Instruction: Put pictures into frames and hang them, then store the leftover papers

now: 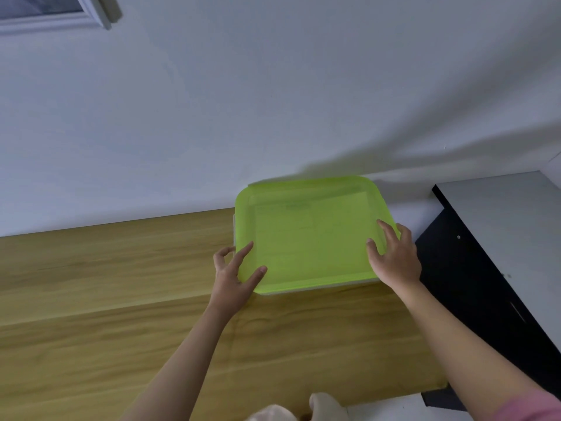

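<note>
Pale bluish-white wall (273, 86) fills the upper half of the frame, with the corner of a grey window frame (91, 16) at the upper left. Below it a wooden tabletop (106, 284) with light oak grain runs across the lower half, stepping down to a second wooden board nearer me. At the right edge sits a black cabinet (473, 287) with a grey top, just beside the table.

Right of centre in the frame, against the wall, a lime-green lid (309, 235) covers a shallow plastic storage box lying flat on the tabletop. Through the translucent lid I can make out pale sheets of paper (312, 220) lying flat inside, though what is on them is too blurred to tell.

My left hand (233, 275) holds the lid's near left corner: thumb and forefinger lie straight on top, while the other fingers curl around the left edge. My right hand (394, 256) rests on the lid's right side, fingers spread and bent over its top and edge, pressing rather than pinching. Both forearms reach in from the bottom of the frame, and a pink sleeve (528, 405) shows at the lower right corner.
</note>
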Demonstrator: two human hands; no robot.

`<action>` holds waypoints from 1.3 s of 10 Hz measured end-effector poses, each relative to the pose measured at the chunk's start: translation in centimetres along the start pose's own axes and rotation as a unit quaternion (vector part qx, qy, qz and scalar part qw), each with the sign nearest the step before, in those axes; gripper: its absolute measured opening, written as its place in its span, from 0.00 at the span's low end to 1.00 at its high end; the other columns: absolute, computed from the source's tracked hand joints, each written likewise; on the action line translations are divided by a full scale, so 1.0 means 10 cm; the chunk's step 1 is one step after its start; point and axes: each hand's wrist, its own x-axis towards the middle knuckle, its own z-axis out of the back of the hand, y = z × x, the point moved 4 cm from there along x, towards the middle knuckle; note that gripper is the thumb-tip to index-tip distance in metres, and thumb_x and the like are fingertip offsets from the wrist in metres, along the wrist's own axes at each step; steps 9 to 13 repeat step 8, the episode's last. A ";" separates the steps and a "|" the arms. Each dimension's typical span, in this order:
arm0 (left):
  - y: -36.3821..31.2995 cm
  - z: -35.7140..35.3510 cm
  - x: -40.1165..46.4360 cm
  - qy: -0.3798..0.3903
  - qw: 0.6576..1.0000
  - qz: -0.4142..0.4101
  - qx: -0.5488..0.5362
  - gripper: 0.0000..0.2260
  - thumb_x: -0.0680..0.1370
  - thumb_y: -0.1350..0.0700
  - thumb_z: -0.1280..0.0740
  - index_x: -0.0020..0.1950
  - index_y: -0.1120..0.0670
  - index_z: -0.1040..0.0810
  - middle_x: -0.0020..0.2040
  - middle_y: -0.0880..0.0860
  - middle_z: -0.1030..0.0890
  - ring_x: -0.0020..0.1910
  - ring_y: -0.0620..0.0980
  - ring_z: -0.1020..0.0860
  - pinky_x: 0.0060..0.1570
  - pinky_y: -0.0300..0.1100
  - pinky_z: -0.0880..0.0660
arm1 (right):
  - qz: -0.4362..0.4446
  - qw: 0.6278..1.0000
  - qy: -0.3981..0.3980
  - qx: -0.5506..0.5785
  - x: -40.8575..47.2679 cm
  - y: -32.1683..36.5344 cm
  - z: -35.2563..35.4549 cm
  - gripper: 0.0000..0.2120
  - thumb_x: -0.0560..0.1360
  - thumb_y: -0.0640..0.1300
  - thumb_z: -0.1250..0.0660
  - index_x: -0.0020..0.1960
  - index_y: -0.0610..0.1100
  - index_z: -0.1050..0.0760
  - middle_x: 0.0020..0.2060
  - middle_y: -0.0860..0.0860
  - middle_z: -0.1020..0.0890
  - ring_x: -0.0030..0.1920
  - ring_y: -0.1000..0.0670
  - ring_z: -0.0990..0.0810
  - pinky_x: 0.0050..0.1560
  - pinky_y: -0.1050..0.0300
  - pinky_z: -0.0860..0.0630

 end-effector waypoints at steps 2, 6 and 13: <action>-0.04 0.00 0.01 -0.024 0.999 -0.009 0.038 0.25 0.72 0.45 0.29 0.68 0.44 0.30 0.65 0.53 0.40 0.61 0.46 0.35 0.58 0.40 0.34 | -0.019 0.998 0.027 -0.048 -0.01 -0.02 -0.05 0.26 0.77 0.60 0.46 0.73 0.59 0.44 0.75 0.46 0.45 0.71 0.37 0.41 0.63 0.36 0.34; -0.21 0.05 -0.01 -0.057 0.995 0.034 0.077 0.26 0.75 0.46 0.34 0.72 0.46 0.35 0.68 0.57 0.40 0.57 0.54 0.27 0.51 0.42 0.30 | 0.040 0.998 -0.054 -0.013 -0.11 0.14 -0.02 0.23 0.79 0.52 0.43 0.72 0.48 0.36 0.73 0.43 0.37 0.73 0.42 0.39 0.69 0.30 0.46; -0.15 0.07 -0.65 -0.133 0.983 -0.112 0.061 0.21 0.75 0.48 0.35 0.67 0.40 0.35 0.59 0.52 0.29 0.50 0.51 0.21 0.53 0.40 0.23 | 0.245 0.929 -0.149 0.232 -0.80 0.80 0.26 0.14 0.75 0.47 0.38 0.56 0.42 0.22 0.48 0.49 0.18 0.50 0.50 0.20 0.48 0.45 0.22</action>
